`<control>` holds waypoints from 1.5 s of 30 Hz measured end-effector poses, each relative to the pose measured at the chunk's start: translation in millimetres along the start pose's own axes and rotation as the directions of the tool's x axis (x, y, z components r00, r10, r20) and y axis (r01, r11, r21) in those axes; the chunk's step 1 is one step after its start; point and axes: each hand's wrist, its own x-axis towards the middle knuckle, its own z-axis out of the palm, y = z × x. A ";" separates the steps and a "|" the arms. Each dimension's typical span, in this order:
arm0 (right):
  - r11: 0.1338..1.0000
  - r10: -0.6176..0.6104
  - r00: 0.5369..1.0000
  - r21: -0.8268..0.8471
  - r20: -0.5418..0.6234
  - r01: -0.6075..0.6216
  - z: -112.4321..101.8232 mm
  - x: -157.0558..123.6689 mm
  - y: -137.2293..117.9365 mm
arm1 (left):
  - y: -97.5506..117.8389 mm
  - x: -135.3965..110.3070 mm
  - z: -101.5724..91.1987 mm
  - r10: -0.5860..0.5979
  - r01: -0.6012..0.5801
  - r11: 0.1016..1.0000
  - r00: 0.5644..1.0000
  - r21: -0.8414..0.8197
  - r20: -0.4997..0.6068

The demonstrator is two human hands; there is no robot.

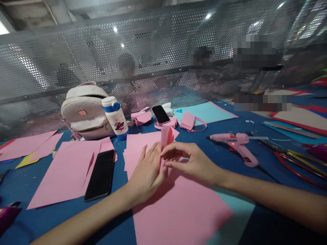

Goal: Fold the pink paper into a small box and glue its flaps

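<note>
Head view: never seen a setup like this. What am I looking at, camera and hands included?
No machine here: one person works with two bare hands. The only picture comes from a camera worn on their head, looking forward and down, so the forearms enter from below and the right.

The left hand is spread beside a folded piece of pink paper. The right hand has its fingertips at that paper; whether they pinch or just press it, I can't tell.

Beneath the hands are pink sheets on a blue table. To the left lies a dark phone; to the right, a pink glue gun. Farther back are a backpack and a bottle, in front of a perforated screen.
</note>
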 end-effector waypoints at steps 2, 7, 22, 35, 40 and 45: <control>0.999 -0.030 0.999 0.021 -0.017 0.031 0.2 0.5 -1.5 | 0.3 0.1 -0.6 0.006 -0.006 1.000 1.000 0.025 0.013; 0.994 -0.105 0.994 -0.027 -0.021 0.105 0.5 -0.1 -3.3 | 2.5 0.1 -1.8 0.012 -0.015 0.999 0.998 0.050 0.057; 0.961 -0.072 0.997 -0.270 -0.016 0.065 -0.6 1.4 1.8 | 1.3 -2.5 1.9 0.016 -0.017 0.999 0.999 0.029 0.050; 0.939 -0.030 1.000 -0.342 -0.002 0.027 -4.6 3.3 0.5 | -3.6 2.4 -14.6 -0.078 0.040 0.976 0.982 -0.216 -0.174; 0.931 -0.062 0.998 -0.360 0.006 0.060 -3.5 1.8 2.2 | -2.1 4.8 -19.8 -0.018 0.005 0.995 0.992 -0.102 -0.128; 0.919 -0.099 0.995 -0.382 0.013 0.096 -3.5 1.4 2.7 | 0.0 4.5 -20.5 0.040 -0.043 0.999 0.988 -0.019 -0.147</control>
